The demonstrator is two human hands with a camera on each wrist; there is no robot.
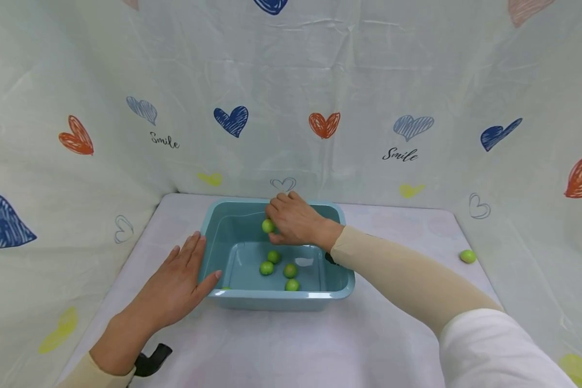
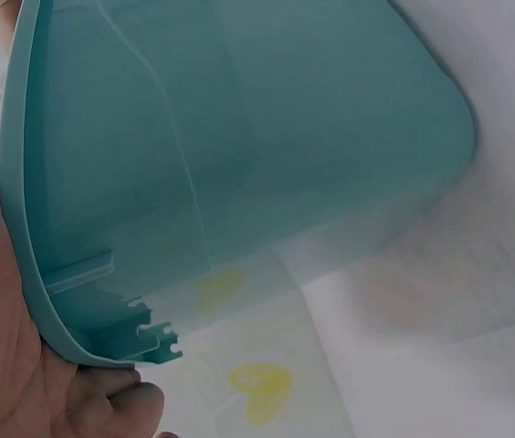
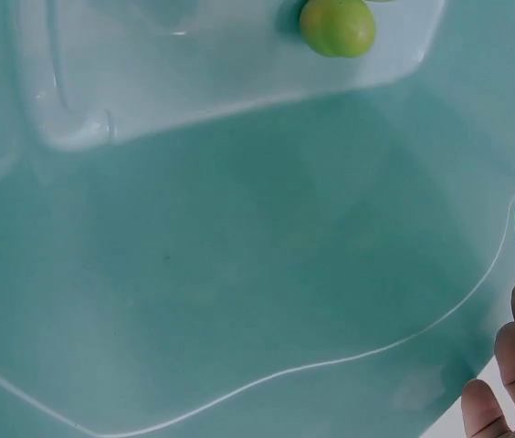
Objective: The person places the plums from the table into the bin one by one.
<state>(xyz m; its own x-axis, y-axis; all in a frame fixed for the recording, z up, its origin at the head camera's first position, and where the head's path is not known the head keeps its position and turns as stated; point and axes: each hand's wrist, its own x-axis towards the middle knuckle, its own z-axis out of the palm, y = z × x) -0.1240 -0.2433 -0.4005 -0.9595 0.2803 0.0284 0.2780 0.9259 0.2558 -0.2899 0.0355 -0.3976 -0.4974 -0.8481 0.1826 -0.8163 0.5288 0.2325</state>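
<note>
Pinching a small round green fruit (image 1: 268, 226) in my right hand (image 1: 296, 220) over the teal plastic tub (image 1: 271, 295), I should lower it near the four fruits (image 1: 278, 269) below, while my flat left hand (image 1: 174, 285) steadies the rim.

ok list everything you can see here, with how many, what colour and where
basin: one, teal, middle of the table.
green fruits in the basin: four, on its floor.
green fruit in hand: one, held over the basin's far side.
loose green fruit: one, at the table's right edge.
table cover: one, pale white.
backdrop: white cloth with hearts, behind and at both sides.
left hand: flat against the basin's left wall.
right hand: fingers round the fruit.
</note>
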